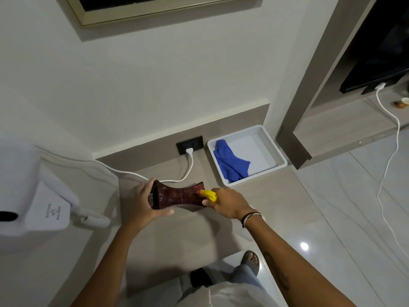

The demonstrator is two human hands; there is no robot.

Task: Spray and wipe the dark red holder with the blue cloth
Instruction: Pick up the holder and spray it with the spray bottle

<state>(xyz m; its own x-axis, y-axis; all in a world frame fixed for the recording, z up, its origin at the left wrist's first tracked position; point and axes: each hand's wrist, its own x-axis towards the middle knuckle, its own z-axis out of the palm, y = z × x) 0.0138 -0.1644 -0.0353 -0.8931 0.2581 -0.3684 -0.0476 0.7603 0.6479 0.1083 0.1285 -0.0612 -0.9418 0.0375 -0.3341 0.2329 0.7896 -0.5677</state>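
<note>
The dark red holder [177, 194] lies on its side above the beige counter [254, 196], its wide end gripped by the left hand [146, 202]. The right hand [230, 204] is closed around a yellow-topped spray bottle [209, 195] whose nozzle touches the holder. The blue cloth [230, 161] sits crumpled in a white tray [276, 151] nearby.

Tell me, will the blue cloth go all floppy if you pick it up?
Probably yes. The blue cloth lies crumpled in folds inside the white tray, so it looks soft and should droop from the hand. It seems thin, so likely light. It shouldn't slip easily or break.
</note>
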